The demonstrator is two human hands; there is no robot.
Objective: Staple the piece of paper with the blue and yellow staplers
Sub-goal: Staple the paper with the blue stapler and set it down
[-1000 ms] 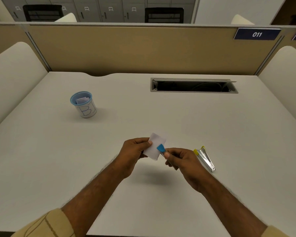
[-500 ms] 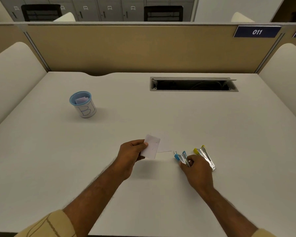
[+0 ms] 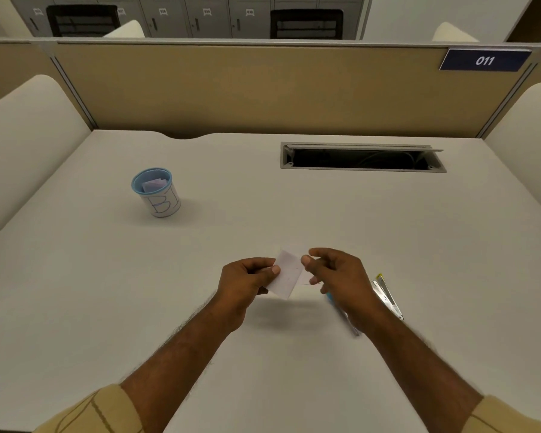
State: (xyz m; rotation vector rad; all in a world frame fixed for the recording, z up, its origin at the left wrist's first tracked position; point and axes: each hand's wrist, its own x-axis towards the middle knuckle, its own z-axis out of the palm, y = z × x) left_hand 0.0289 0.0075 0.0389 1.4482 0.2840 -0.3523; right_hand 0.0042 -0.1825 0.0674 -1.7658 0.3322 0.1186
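My left hand (image 3: 247, 281) pinches the left edge of the small white piece of paper (image 3: 286, 275) and holds it just above the table. My right hand (image 3: 338, 276) is at the paper's right corner with fingers curled and the thumb tip at the edge; whether it pinches the paper is unclear. The blue stapler (image 3: 329, 297) lies on the table under my right hand, mostly hidden and blurred. The yellow stapler (image 3: 385, 293) lies on the table just right of my right wrist.
A blue-rimmed white cup (image 3: 156, 192) marked "B", with paper slips inside, stands at the left. An open cable slot (image 3: 363, 157) is set into the white table (image 3: 294, 214) at the back. Beige partitions (image 3: 247, 89) enclose the desk.
My right hand stapled the paper with the blue stapler, set that stapler down beside the yellow one, let it go and came back to the paper's right edge. My left hand kept holding the paper.
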